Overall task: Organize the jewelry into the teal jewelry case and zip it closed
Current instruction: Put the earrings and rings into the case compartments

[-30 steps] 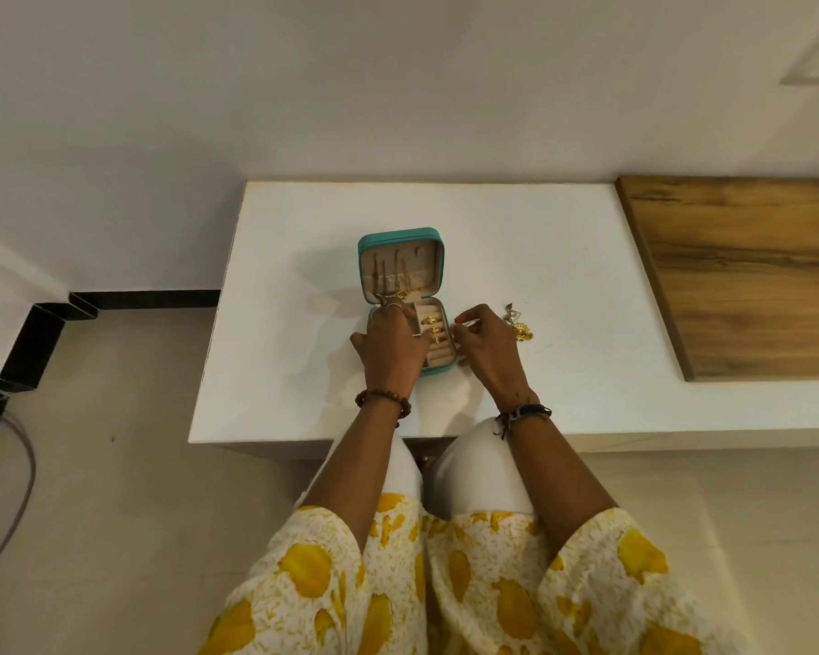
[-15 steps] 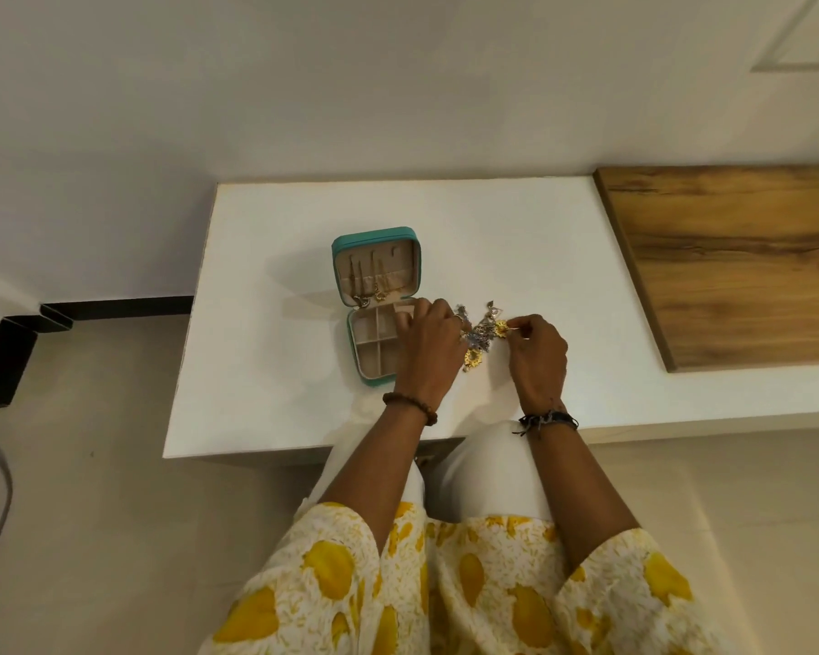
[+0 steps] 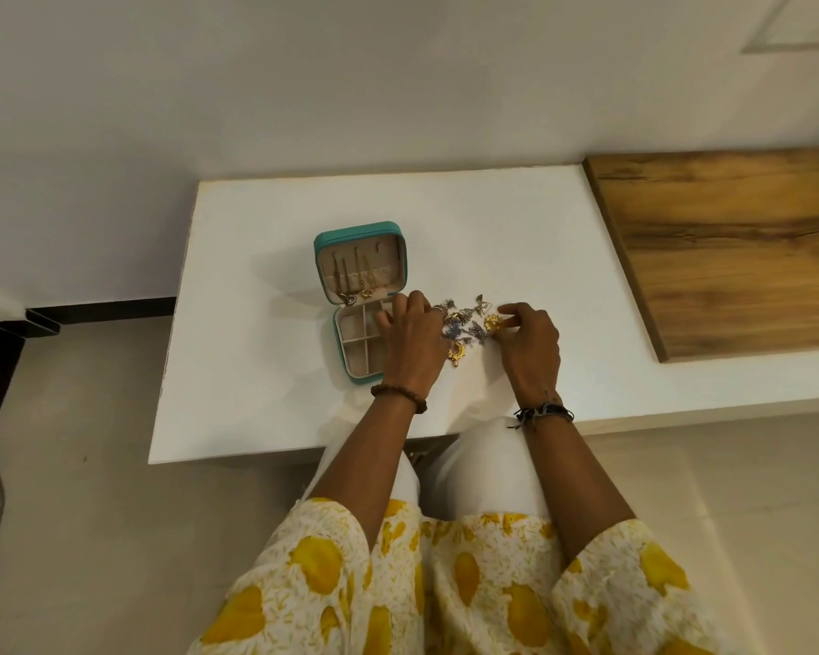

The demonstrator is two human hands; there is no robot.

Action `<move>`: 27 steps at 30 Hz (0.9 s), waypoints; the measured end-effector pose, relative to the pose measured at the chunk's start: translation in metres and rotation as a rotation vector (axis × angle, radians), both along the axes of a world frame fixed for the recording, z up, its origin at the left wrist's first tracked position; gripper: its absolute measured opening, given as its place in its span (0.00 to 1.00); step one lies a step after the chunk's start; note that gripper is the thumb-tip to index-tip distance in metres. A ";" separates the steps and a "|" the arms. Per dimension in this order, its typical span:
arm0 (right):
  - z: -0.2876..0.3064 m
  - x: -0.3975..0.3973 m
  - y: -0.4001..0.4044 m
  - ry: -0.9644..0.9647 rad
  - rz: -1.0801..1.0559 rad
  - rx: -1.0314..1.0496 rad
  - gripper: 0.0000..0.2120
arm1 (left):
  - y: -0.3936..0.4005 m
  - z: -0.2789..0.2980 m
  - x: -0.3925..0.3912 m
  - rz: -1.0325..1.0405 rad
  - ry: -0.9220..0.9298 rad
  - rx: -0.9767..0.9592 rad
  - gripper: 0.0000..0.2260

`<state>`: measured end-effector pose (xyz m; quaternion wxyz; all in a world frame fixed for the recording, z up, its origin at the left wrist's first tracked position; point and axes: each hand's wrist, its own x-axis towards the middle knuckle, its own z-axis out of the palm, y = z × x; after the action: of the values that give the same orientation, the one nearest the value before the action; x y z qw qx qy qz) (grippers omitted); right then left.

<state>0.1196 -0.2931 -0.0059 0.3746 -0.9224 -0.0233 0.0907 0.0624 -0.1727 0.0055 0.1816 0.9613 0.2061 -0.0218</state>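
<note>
The teal jewelry case [image 3: 325,248] lies open on the white table [image 3: 256,380], lid tilted back with chains [image 3: 355,281] hanging inside. Its beige base compartments [image 3: 358,338] look bare where visible. A pile of gold and silver earrings [image 3: 466,326] lies just right of the case. My left hand [image 3: 412,340] rests over the case's right edge, fingers touching the pile's left side. My right hand [image 3: 530,345] is at the pile's right side, its fingertips pinching a gold earring [image 3: 492,321].
A wooden board [image 3: 729,248] covers the table's right part. A white wall runs behind the table. My knees sit under the near table edge [image 3: 303,453]. A black frame [image 3: 1,352] and a cable stand on the floor at left.
Both hands shifted from the case's base to the earring pile on its right. The pile is more spread out. The camera view moved so the case sits further left.
</note>
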 end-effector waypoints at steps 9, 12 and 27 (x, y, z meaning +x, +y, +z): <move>0.002 0.001 0.027 -0.111 0.302 -0.116 0.12 | -0.002 -0.006 0.005 0.057 -0.055 -0.034 0.09; 0.003 0.001 0.031 -0.126 0.301 -0.132 0.10 | 0.001 -0.007 0.005 0.098 -0.059 -0.088 0.11; 0.007 -0.008 0.026 -0.056 0.187 0.090 0.03 | 0.025 -0.011 -0.014 0.322 -0.364 -0.423 0.07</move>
<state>0.1113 -0.2667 0.0008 0.4050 -0.9005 -0.1239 0.0983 0.0485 -0.1478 -0.0057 0.4124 0.8453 0.3107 0.1373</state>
